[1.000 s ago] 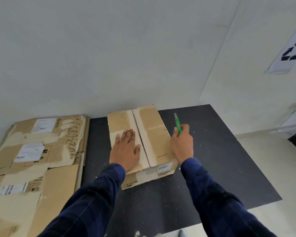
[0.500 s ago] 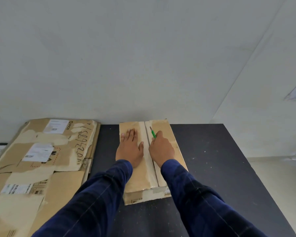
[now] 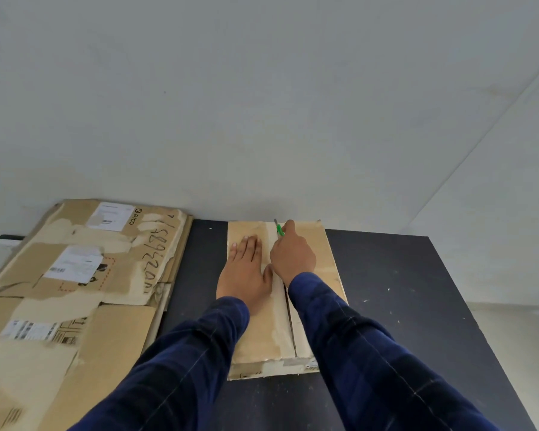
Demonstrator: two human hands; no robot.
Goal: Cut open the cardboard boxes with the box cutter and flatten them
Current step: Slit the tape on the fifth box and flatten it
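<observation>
Flattened cardboard [image 3: 75,275] lay stacked beside the black table [image 3: 402,290]. At its far edge one cardboard box [image 3: 327,265] remained unflattened. The left hand [image 3: 246,272] pressed flat on it, while the right hand [image 3: 293,256] gripped the green box cutter [image 3: 279,229] at the seam's far end, the cut seemingly just starting.

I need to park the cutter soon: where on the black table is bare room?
The widest bare patch of the black table lies right of the box. A narrower strip runs between box and flattened cardboard stack. The box top is crowded: left hand pressing, right hand holding the box cutter.
</observation>
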